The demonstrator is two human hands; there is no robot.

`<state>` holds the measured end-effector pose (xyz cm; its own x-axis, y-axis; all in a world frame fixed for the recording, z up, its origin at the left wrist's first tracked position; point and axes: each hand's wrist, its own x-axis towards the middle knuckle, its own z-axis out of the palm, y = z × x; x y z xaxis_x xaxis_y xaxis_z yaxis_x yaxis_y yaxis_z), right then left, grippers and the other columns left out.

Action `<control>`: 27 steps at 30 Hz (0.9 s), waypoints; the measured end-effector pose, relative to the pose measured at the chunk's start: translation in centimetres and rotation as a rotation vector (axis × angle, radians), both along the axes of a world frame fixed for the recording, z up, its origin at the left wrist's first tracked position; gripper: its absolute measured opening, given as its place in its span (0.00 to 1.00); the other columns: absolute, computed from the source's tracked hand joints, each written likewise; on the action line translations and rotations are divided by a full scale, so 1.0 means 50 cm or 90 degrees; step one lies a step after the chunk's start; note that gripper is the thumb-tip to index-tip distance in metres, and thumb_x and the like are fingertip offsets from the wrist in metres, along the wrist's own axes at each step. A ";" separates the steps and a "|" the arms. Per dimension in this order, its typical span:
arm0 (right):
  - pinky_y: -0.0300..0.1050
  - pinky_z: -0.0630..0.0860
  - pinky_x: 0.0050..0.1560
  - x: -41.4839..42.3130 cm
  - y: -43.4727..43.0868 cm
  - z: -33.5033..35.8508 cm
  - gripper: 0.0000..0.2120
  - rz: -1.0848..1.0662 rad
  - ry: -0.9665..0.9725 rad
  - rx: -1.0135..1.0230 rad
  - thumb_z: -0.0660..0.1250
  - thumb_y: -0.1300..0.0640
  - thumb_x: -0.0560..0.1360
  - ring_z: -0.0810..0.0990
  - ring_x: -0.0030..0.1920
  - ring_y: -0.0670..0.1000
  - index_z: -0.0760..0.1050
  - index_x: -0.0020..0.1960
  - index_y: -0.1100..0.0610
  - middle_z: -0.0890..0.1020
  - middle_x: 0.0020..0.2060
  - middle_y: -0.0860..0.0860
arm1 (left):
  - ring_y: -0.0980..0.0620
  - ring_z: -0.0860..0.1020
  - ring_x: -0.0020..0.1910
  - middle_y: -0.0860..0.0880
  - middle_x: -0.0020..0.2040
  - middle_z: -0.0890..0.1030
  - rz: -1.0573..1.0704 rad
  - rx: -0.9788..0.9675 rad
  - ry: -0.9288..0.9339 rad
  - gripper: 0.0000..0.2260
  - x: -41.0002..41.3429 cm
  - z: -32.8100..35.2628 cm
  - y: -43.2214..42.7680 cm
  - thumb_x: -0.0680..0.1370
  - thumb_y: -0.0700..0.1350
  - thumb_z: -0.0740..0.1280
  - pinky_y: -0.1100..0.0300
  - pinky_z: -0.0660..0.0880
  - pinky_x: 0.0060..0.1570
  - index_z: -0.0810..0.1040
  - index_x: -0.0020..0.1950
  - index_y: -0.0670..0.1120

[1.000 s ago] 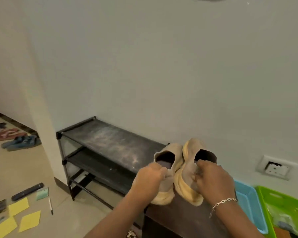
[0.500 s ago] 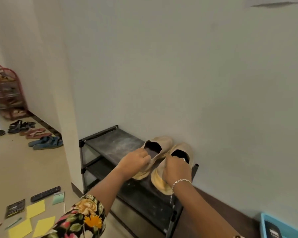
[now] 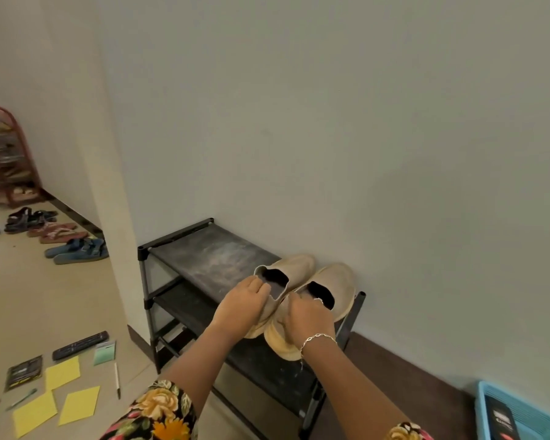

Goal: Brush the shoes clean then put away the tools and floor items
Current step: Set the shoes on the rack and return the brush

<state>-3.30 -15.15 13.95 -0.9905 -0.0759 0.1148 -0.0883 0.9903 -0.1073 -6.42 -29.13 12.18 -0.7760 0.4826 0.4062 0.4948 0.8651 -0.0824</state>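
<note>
Two beige slip-on shoes sit side by side on the top shelf of a black shoe rack [image 3: 204, 252], toes toward the wall. My left hand [image 3: 240, 304] pinches the heel edge of the left shoe [image 3: 294, 266]. My right hand [image 3: 308, 315] grips the heel edge of the right shoe [image 3: 337, 281], whose yellowish sole overhangs the shelf's front. On the floor at the lower left lie a black remote [image 3: 80, 344], yellow sticky notes [image 3: 62, 373], a green notepad [image 3: 105, 352], a pen [image 3: 117, 379] and a black card [image 3: 24, 371].
A blue basket [image 3: 502, 408] holding a dark packet stands at the bottom right by the wall. Several sandals [image 3: 77, 250] line the floor at the left beside a red rack [image 3: 4, 154]. A wall corner juts out left of the black rack.
Both hands carried the shoes from the dark surface on the right over to the black rack's top shelf and set them down there. The view swung left.
</note>
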 end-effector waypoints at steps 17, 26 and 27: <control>0.39 0.70 0.53 0.403 0.372 -0.102 0.14 -0.100 0.065 -0.181 0.60 0.49 0.78 0.72 0.57 0.49 0.71 0.62 0.52 0.73 0.58 0.49 | 0.42 0.79 0.54 0.44 0.47 0.80 0.022 0.066 -0.046 0.27 0.349 -0.021 0.340 0.55 0.52 0.81 0.44 0.77 0.52 0.79 0.50 0.45; 0.46 0.70 0.53 0.509 0.627 -0.217 0.13 -0.313 -0.069 -0.174 0.62 0.54 0.76 0.74 0.58 0.56 0.71 0.59 0.56 0.75 0.58 0.54 | 0.39 0.76 0.59 0.42 0.52 0.79 -0.081 0.014 -0.166 0.25 0.389 -0.099 0.532 0.62 0.51 0.78 0.43 0.72 0.58 0.78 0.55 0.42; 0.45 0.70 0.53 0.519 0.653 -0.230 0.13 -0.339 -0.110 -0.167 0.62 0.54 0.76 0.74 0.58 0.56 0.71 0.59 0.56 0.75 0.58 0.54 | 0.40 0.74 0.62 0.41 0.55 0.78 -0.085 0.006 -0.188 0.25 0.389 -0.109 0.548 0.65 0.52 0.77 0.45 0.70 0.62 0.77 0.58 0.43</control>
